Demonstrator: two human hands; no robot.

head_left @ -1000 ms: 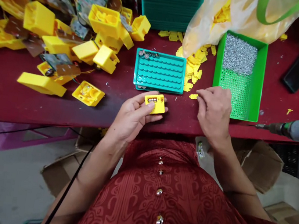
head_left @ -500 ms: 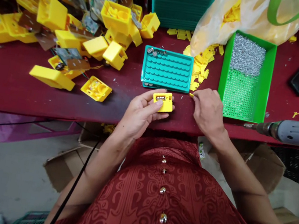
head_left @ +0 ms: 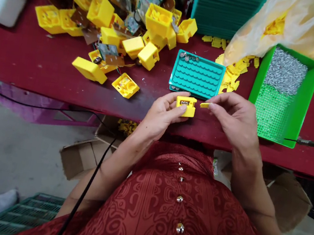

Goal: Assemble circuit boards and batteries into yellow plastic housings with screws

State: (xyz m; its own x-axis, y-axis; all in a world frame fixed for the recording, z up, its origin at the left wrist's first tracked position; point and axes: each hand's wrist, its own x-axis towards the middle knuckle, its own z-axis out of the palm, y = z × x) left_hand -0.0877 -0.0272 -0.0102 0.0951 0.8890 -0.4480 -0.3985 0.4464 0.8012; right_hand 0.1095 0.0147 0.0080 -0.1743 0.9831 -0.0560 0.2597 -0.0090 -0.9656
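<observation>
- Maroon bench top (head_left: 36,59) lies under everything, with the work held just above its front edge.
- Small yellow plastic housing (head_left: 185,106) sits in the left hand (head_left: 162,112), fingers curled beneath it and thumb pressed across its face in a firm hold. A metal part (head_left: 184,103) shows in its opening.
- Yellow tab (head_left: 204,105) has come up off the bench since a second ago. The right hand (head_left: 232,122) now pinches it between thumb and forefinger, the other fingers loosely curled. It sits just beside the housing, not touching, so both hands now work at one spot.
- Teal tray (head_left: 192,92) lies just behind the hands, with small silver discs along its far edge (a few more at its near corner).
- Loose yellow tabs (head_left: 231,75) spill beside it, next to a green perforated tray (head_left: 308,100) holding silver rivets (head_left: 286,71).
- Yellow housings (head_left: 100,11) and circuit boards (head_left: 107,52) lie heaped to the left.
</observation>
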